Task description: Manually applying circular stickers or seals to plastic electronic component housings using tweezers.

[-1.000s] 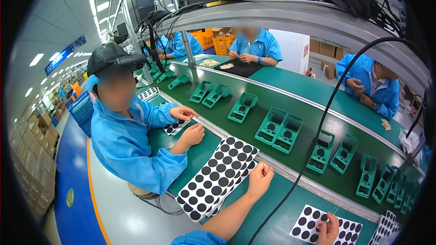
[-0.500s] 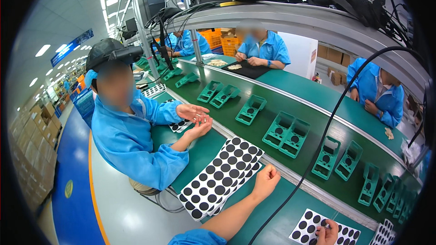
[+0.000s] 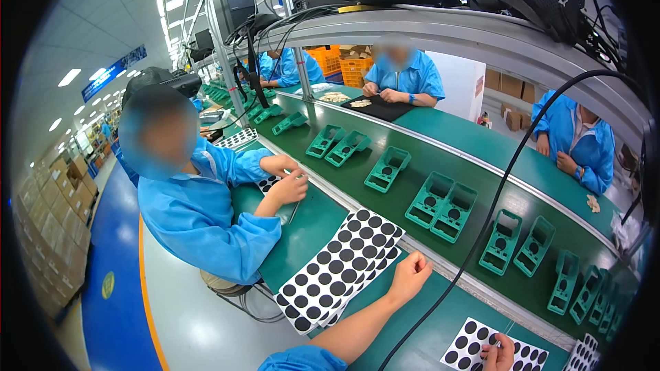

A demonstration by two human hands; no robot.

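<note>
My left hand (image 3: 410, 276) hovers beside the green conveyor's near edge, its fingers curled and pinched; whatever they hold is hidden. To its left lies a stack of white sheets (image 3: 307, 280) with rows of round black stickers. At the lower edge, my right hand (image 3: 499, 355) is over another white sticker sheet (image 3: 459, 345), thumb and fingertips closed together. A thin pale sliver shows just above those fingertips, too fine to name. Several green plastic housings (image 3: 388, 169) lie on the belt beyond my hands, some with a black disc inside.
A co-worker in a blue jacket (image 3: 199, 213) sits at my left, hands together over the bench. Others sit across the green conveyor belt (image 3: 350, 180). A black cable (image 3: 474, 247) hangs in front of me. More sticker sheets (image 3: 583, 356) lie at the lower right.
The view has shifted slightly. The co-worker at left has turned toward me and brought their open hands together into a closed hold. My hands stay nearly in place.
</note>
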